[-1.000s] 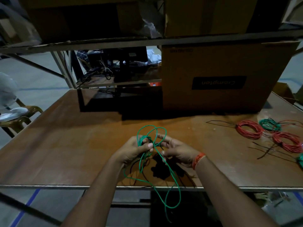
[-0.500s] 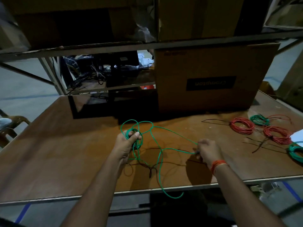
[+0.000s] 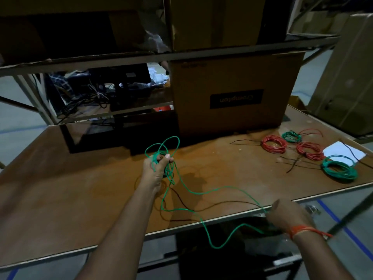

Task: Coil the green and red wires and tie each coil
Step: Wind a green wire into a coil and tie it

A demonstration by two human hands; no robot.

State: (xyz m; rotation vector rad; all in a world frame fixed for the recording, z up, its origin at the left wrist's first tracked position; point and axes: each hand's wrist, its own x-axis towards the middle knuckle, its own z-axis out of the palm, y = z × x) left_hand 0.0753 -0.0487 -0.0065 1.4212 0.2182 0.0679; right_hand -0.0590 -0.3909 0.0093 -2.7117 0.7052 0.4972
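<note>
Green wire (image 3: 212,191) loops bunch in my left hand (image 3: 156,168), fingers curled round them above mid-table (image 3: 70,188). My right hand (image 3: 286,216), at the near edge toward four o'clock, pinches the trailing strand. Finished red coils (image 3: 274,144) and green coils (image 3: 339,168) lie toward two o'clock.
</note>
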